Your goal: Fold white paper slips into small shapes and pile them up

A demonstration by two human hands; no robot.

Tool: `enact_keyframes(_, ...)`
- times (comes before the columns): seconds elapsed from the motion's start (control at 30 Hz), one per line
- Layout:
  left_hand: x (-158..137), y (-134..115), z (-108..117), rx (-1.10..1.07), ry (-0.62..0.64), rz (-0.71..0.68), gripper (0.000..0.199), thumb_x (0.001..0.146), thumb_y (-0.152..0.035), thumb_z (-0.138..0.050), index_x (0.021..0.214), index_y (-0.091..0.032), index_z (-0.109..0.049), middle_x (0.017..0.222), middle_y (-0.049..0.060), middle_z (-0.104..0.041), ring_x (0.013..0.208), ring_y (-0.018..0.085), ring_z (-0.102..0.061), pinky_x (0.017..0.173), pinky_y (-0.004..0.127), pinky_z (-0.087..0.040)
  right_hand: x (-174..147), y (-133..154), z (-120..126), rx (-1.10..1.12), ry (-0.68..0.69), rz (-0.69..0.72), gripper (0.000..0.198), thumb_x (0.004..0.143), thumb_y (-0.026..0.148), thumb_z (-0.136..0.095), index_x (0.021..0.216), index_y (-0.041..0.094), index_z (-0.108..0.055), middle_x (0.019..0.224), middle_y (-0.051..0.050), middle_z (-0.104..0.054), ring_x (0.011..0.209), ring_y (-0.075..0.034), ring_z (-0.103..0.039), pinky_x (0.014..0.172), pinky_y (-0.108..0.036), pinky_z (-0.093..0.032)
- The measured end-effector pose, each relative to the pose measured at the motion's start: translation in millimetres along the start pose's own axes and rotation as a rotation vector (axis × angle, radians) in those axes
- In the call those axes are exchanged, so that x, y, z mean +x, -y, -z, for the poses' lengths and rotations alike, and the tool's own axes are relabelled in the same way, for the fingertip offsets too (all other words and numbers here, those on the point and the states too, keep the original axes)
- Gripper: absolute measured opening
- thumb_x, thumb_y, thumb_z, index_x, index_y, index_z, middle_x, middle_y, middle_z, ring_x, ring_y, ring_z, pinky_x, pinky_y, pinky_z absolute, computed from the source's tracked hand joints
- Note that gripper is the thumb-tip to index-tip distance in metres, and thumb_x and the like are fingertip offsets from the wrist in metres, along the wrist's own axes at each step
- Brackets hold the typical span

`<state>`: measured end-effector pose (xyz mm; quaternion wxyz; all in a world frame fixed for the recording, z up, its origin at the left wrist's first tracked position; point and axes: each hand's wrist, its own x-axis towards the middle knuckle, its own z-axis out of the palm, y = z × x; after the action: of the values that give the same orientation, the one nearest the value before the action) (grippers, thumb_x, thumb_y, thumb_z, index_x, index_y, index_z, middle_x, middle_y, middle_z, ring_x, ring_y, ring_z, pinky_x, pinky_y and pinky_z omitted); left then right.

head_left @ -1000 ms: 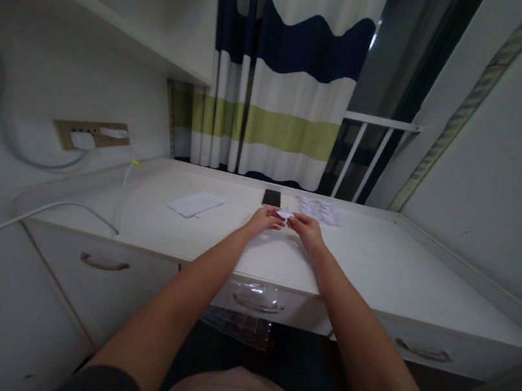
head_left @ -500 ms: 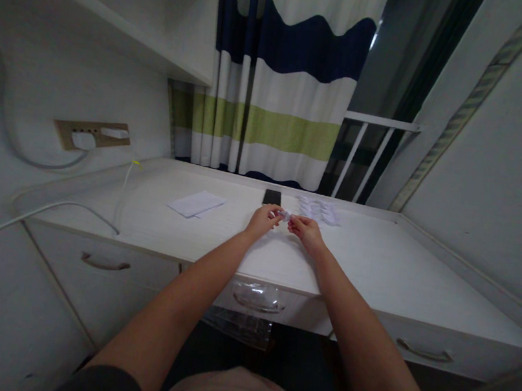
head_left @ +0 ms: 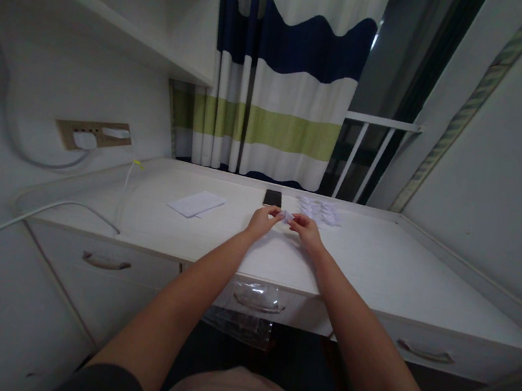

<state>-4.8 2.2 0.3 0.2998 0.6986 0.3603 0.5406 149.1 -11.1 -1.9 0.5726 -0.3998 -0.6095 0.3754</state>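
Taking the folded paper (head_left: pixel 286 216) as clock centre, with 12 o'clock toward the curtain, the layout reads near to far. At 6 o'clock, clear plastic (head_left: pixel 256 290) shows at the middle drawer handle (head_left: pixel 258 305), below the front edge of the white bench (head_left: pixel 425 279). A white cable (head_left: pixel 68 204) reaches over the bench's left front at 8 o'clock.

Left hand (head_left: pixel 261 222): at 9 o'clock, thumb and fingers pinched narrow on the paper's left side. Right hand (head_left: pixel 308 231): at 3 o'clock, fingertips closed on its right side. The small white paper sits between both sets of fingertips, over the bench; contact with the surface cannot be told.

Flat white sheets (head_left: pixel 197 203) lie well apart at 9 o'clock. A group of small whitish pieces (head_left: pixel 320 211) lies near, at 2 o'clock; their exact shape is too small to tell. A dark phone (head_left: pixel 273 198) lies just beyond the left hand at 11 o'clock. Farthest, at 12 o'clock, the striped curtain (head_left: pixel 294 132) hangs behind the bench.
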Motion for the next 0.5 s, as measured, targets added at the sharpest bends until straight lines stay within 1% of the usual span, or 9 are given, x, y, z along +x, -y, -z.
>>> enact_keyframes(0.07,-0.1,1.4,-0.9,-0.023,0.020,0.020,0.008,0.068,-0.023,-0.063,0.075,-0.018,-0.064,0.073,0.002,-0.062,0.073,0.014,-0.055,0.063,0.021,-0.044,0.7,-1.2,0.3,-0.005,0.008,-0.006,0.031,0.049,0.041,-0.073,0.068,0.019,-0.062,0.060,0.001,-0.061,0.060,-0.012,-0.055,0.057,-0.025,-0.044)
enact_keyframes(0.23,0.1,2.7,-2.9,-0.110,0.076,0.104,0.014,0.067,-0.024,-0.064,0.076,-0.014,-0.060,0.068,0.002,-0.061,0.062,0.011,-0.055,0.048,0.017,-0.039,0.4,-3.1,0.5,-0.018,0.019,-0.021,0.032,0.049,0.041,-0.073,0.067,0.018,-0.060,0.057,0.000,-0.061,0.057,-0.013,-0.056,0.055,-0.025,-0.043)
enact_keyframes(0.37,-0.5,1.0,-4.2,-0.151,0.170,0.154,0.013,0.070,-0.023,-0.062,0.074,-0.013,-0.056,0.061,-0.001,-0.058,0.050,0.008,-0.053,0.044,0.017,-0.039,-0.2,-4.1,1.0,-0.035,0.014,-0.026,0.036,0.050,0.043,-0.072,0.072,0.018,-0.059,0.053,0.001,-0.059,0.054,-0.013,-0.056,0.053,-0.026,-0.044)
enact_keyframes(0.5,-1.2,-0.7,-5.4,-0.160,0.226,0.191,0.012,0.074,-0.021,-0.059,0.070,-0.012,-0.053,0.055,-0.002,-0.056,0.045,0.007,-0.053,0.043,0.017,-0.039,0.4,-6.0,2.4,-0.092,0.040,-0.021,0.036,0.053,0.049,-0.069,0.068,0.017,-0.059,0.054,0.000,-0.059,0.052,-0.013,-0.056,0.050,-0.025,-0.043)
